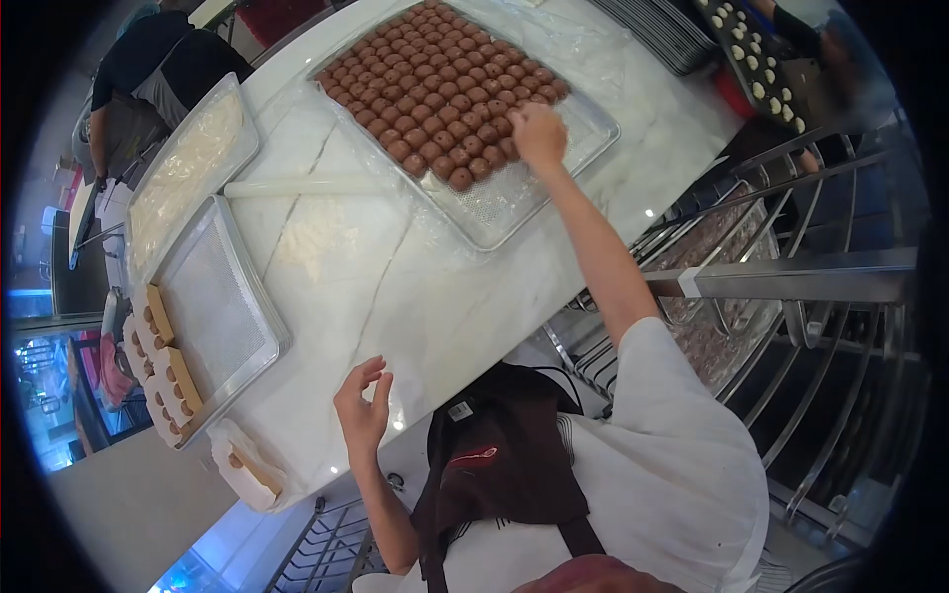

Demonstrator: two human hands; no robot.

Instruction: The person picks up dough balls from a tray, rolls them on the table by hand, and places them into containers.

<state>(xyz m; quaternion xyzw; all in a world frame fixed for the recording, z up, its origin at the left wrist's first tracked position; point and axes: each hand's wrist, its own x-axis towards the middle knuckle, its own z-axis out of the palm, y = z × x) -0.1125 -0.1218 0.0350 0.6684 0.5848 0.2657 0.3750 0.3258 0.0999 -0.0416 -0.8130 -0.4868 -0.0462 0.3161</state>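
Note:
My right hand (540,136) reaches over the near right edge of a block of brown dough balls (435,89). Its fingers are curled down together beside the balls, and whatever is between the fingertips is hidden. The balls stand in tight rows on a perforated metal tray (494,212), whose near and right parts show bare. Above the near edge of the marble table, my left hand (363,403) hovers with the thumb apart from the bent fingers, holding nothing.
At left are a metal tray (232,267), a plastic-covered tray (193,168), cartons with brown balls (163,371) and a wrapped carton (247,469). A pale rod (306,186) lies on the table (336,257). A metal rack (791,277) stands right; people work at the far left and upper right.

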